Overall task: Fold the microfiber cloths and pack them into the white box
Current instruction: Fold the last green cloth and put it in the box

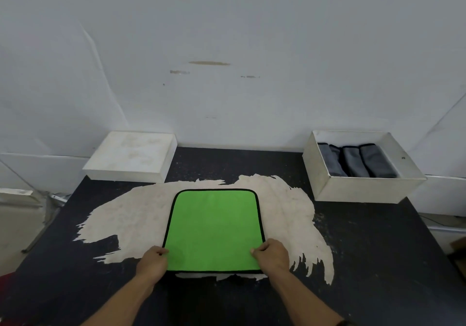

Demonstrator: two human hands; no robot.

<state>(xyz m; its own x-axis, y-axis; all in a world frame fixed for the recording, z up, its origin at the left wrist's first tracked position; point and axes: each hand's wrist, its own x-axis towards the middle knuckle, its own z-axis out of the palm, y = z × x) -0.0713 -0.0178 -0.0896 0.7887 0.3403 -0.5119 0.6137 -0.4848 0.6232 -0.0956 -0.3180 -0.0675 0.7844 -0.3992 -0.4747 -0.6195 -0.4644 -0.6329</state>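
**A:** Our left hand (pixel 152 262) and right hand (pixel 272 255) each pinch a near corner of the green cloth (pixel 214 229), fingers curled over its black-trimmed edge.

**B:** And the cloth lies spread flat on the counter (pixel 378 262) right in front of us, over the pale worn patch (pixel 126 214).

**A:** We judge it light, soft and floppy, so it will sag wherever we let go. The corners are the place to hold, so the near edge lifts evenly toward the far one.

**B:** It may cling a little to that rough patch, so we'd lift rather than drag.

**A:** The white box (pixel 365 187) sits far right, well apart, with grey cloths (pixel 358 161) folded in a row inside.

**B:** Its near wall hides their lower ends, so we can't count them surely. Whether the white slab (pixel 131 154) far left is the lid, we cannot tell. Our fingertips under the cloth are hidden too.
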